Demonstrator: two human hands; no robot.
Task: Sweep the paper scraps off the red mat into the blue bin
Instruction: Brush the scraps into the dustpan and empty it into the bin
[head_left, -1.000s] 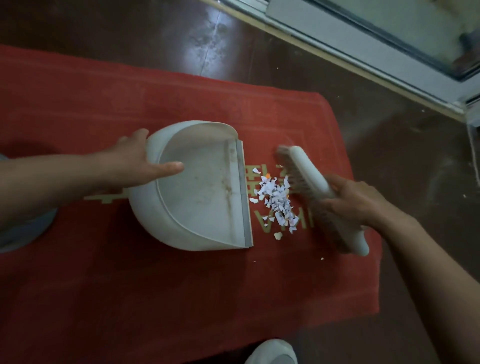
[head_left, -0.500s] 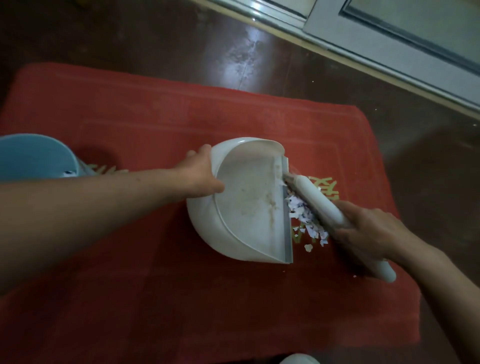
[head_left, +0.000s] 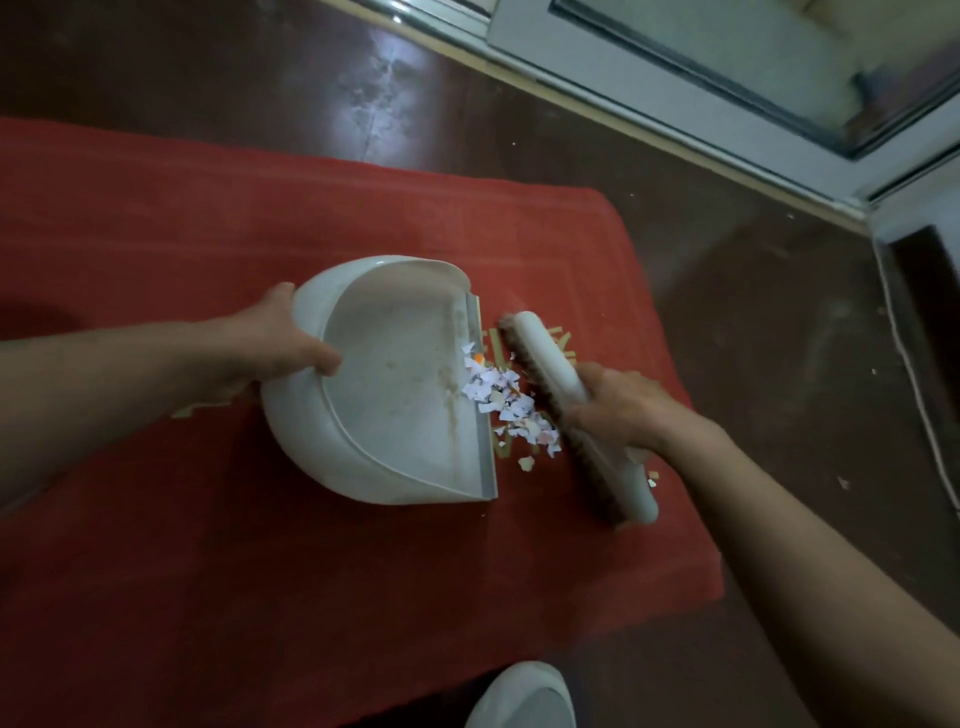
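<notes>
**Both hands clamped: left hand (head_left: 275, 353) on the dustpan (head_left: 395, 410), right hand (head_left: 618, 410) on the brush (head_left: 545, 358)**

Reaching in from the left, the person's left hand grips the rounded back wall of a white dustpan. One digit hooks over the rim into the pan and another presses against the outside. The pan sits flat on the red mat (head_left: 234, 545), with its straight grey lip facing right.

From the right, the other hand wraps firmly round a long white brush. Its fingers are curled over the back, about halfway along. The brush lies slanted on the mat just beside the pan's lip, with its brown bristles turned toward the pan.

The paper scraps (head_left: 506, 400), mostly white with a few orange and pink bits, form a small heap straddling the lip. Some already lie inside the pan near its edge. The rest sit on the mat between the lip and the bristles. One larger piece lies apart, just below the heap, and a couple more are behind the brush near its lower end.

Gold lettering on the mat shows partly beneath the scraps. Around the mat is a dark, glossy brown floor (head_left: 753, 312), with a few pale specks to the right. A pale door frame (head_left: 675, 88) crosses the top right corner. The toe of a white shoe (head_left: 524, 696) pokes in at the bottom edge.
</notes>
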